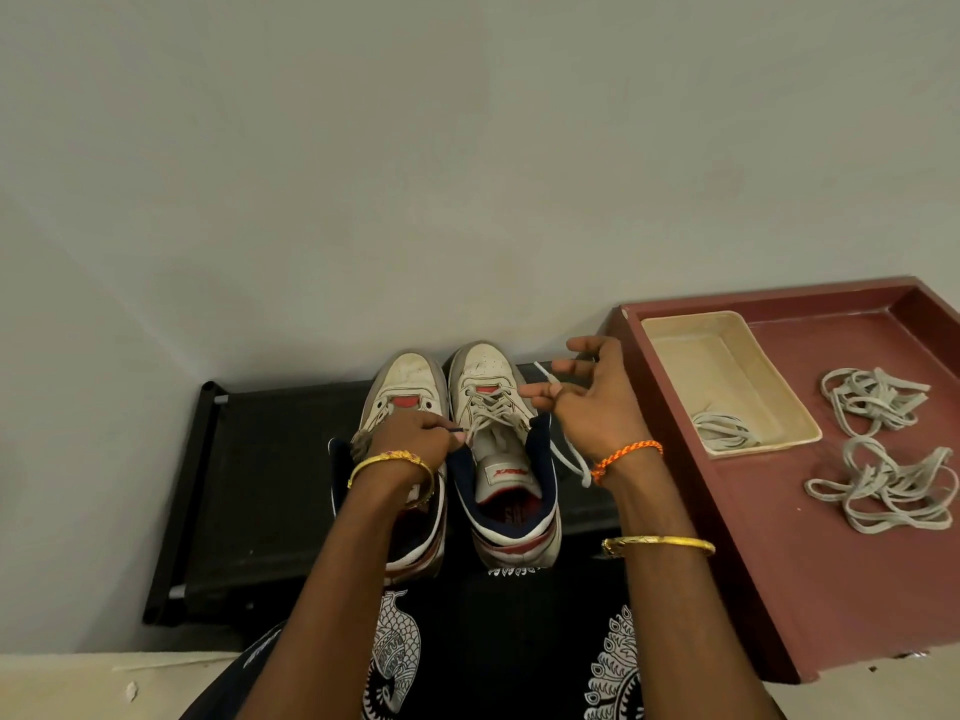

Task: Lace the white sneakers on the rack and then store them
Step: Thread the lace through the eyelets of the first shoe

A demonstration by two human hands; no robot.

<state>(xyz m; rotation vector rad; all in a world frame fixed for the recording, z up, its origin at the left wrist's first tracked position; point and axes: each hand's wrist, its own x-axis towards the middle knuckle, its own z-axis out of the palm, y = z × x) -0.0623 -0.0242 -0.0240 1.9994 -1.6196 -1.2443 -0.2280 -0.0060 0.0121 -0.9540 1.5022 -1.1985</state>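
Both white sneakers stand side by side on the black rack [270,459], toes toward the far wall. The right sneaker [501,449] carries lacing across most of its eyelets; the left sneaker [410,407] shows open eyelets near the toe, the rest hidden under my wrist.

My left hand [415,439] is curled, pinching one lace tip between the two shoes, just at the right sneaker's near-left eyelets. My right hand [587,397] has its fingers loosely spread while thumb and forefinger nip the other lace end [569,454], which trails down past my wrist on the shoe's right side.

Handling assessment: the lace is flat, soft and limp, with no stiffness except at the tip, so the tip is the place to hold for threading. It looks slightly worn and should grip rather than slide through eyelets. The sneaker itself appears light, with a padded collar that yields; for lifting to store, I judge the heel collar or tongue the firm hold.

To the right, a maroon tray [779,589] holds a cream dish [675,324] and loose spare laces [878,491].
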